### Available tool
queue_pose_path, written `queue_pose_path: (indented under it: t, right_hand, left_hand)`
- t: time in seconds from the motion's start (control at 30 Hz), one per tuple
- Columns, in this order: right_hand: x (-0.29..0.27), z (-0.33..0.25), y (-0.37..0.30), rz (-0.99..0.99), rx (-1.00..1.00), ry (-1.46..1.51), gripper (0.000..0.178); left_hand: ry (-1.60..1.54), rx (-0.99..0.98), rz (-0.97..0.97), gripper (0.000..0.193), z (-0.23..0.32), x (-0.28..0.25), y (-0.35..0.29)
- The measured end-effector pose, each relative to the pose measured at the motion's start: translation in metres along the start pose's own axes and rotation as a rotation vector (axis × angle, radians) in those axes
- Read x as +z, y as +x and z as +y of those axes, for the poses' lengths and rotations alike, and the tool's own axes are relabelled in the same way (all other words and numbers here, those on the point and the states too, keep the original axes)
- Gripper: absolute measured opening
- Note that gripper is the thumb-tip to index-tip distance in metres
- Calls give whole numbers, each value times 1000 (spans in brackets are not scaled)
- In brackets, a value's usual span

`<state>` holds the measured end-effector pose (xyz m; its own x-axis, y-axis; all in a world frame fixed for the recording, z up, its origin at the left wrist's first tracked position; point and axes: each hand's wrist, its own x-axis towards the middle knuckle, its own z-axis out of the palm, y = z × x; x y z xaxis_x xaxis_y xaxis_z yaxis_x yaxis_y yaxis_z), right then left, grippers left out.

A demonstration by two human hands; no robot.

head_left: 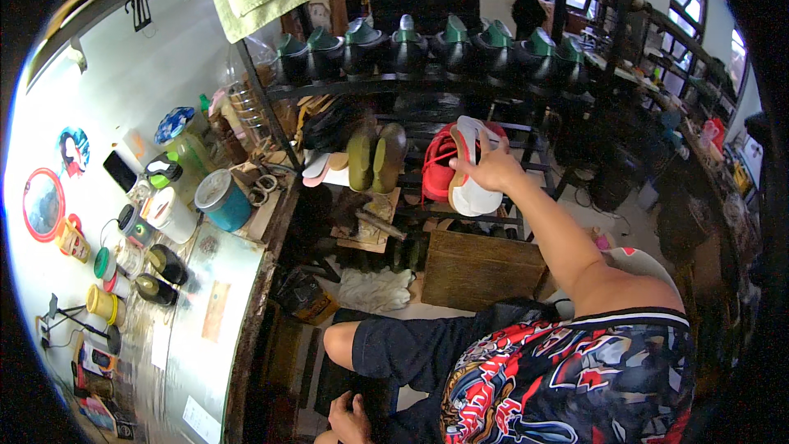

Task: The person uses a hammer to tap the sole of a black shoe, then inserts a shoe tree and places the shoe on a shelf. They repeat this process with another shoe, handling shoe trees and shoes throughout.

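A red lace-up shoe [440,160] sits on a dark rack ahead of me. Beside it is a second shoe with a white sole [474,191] and some red upper showing. My right hand [495,166] reaches out with its fingers and thumb closed around that white-soled shoe. Near my knee, my left hand [350,419] rests low with fingers loosely bent and apart, holding nothing that I can see. Left of the red shoe, a pair of olive-green shoe lasts [376,158] stands upright, with flat insole-shaped pieces [327,168] next to them.
Above, a row of black shoes with green lasts [408,45] lines a shelf. A glass-topped workbench [197,362] on the left bears a teal tub [223,201], scissors [263,189] and several jars. A wooden box [483,271] and a white cloth [376,289] lie below the rack.
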<state>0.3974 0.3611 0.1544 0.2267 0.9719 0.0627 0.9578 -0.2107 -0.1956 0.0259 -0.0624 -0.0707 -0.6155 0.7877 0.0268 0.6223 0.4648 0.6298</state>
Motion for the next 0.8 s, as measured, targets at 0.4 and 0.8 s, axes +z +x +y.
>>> queue_pose_path:
  t: [0.4, 0.8]
  right_hand:
    - [44, -24, 33, 289, -92, 160, 113]
    - [3, -55, 9, 327, -199, 134, 104]
  left_hand:
    - [102, -2, -33, 31, -9, 3, 0]
    - [182, -130, -114, 31, -7, 10, 12]
